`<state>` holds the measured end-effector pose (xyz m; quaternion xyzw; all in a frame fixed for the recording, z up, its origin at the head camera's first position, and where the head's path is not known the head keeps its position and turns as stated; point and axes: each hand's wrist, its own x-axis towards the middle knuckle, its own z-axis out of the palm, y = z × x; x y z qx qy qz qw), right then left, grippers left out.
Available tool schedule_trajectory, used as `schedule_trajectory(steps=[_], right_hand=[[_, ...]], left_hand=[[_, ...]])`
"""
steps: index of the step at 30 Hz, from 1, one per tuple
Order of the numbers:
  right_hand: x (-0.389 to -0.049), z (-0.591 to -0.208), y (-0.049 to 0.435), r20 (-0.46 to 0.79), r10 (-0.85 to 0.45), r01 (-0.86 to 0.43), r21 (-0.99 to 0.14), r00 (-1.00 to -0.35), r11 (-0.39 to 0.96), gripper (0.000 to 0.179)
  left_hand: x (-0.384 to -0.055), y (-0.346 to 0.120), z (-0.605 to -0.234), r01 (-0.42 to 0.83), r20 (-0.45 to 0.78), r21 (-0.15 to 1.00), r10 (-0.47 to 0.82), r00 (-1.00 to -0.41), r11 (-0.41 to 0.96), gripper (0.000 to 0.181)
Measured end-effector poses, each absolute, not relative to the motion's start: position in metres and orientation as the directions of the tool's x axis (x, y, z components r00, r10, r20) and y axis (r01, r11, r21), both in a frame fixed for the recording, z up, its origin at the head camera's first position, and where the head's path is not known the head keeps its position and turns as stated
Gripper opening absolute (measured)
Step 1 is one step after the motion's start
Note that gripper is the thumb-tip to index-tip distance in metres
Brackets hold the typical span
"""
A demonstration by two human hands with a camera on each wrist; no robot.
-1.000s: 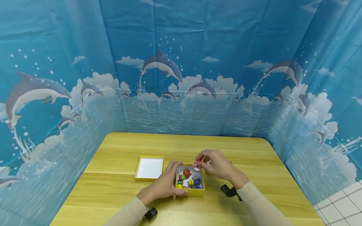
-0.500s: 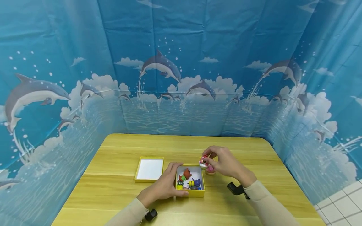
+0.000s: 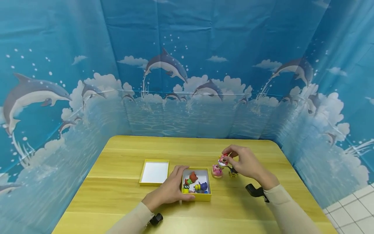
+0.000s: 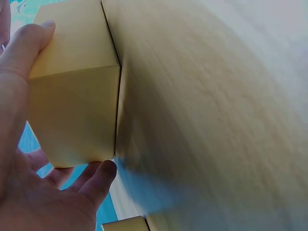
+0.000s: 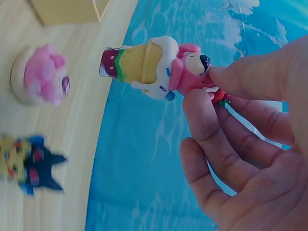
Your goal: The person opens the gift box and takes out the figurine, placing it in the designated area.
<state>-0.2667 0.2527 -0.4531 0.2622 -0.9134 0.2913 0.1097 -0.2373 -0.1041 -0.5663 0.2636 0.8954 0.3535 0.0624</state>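
My left hand [image 3: 169,188] grips the near left corner of an open yellow box [image 3: 201,197], thumb along its front wall and fingers round the left side. The left wrist view shows the box's plain outer walls [image 4: 77,110]. Several toy figurines lie inside, among them a brown-headed one [image 3: 193,177] and a purple-and-yellow one [image 3: 202,186]. Between thumb and fingers, my right hand [image 3: 246,164] pinches a pink figurine on an ice-cream cone [image 5: 159,67] by its head, above the table. Below it stand a round-based pink figurine [image 3: 217,171] and a yellow figurine with dark ears [image 5: 33,166].
A shallow yellow lid with a white inside [image 3: 155,172] lies left of the box on the wooden table [image 3: 117,195]. A blue dolphin-printed curtain [image 3: 187,120] hangs behind the table and along both sides.
My right hand has carried the ice-cream figurine out of the box and to the right, uncovering the two figurines on the table. The left hand has stayed on the box.
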Motion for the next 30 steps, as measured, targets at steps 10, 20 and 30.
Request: schedule_trajectory(steps=[10,20,30], right_hand=[[-0.268,-0.449,0.304,0.37,-0.327,-0.475,-0.445,-0.87,0.759,0.017],[-0.272,-0.461,0.335,0.331,-0.283,-0.413,-0.443,-0.9,0.795,0.025],[-0.274,-0.492,0.351,0.21,-0.271,-0.342,-0.499,-0.939,0.796,0.022]], left_hand=[[-0.236,-0.106,-0.569,0.405,0.053,0.681,0.509,-0.859,0.611,0.125],[-0.238,-0.105,-0.568,0.398,0.054,0.687,0.504,-0.862,0.608,0.126],[-0.24,-0.103,-0.567,0.389,0.045,0.691,0.502,-0.864,0.609,0.126]])
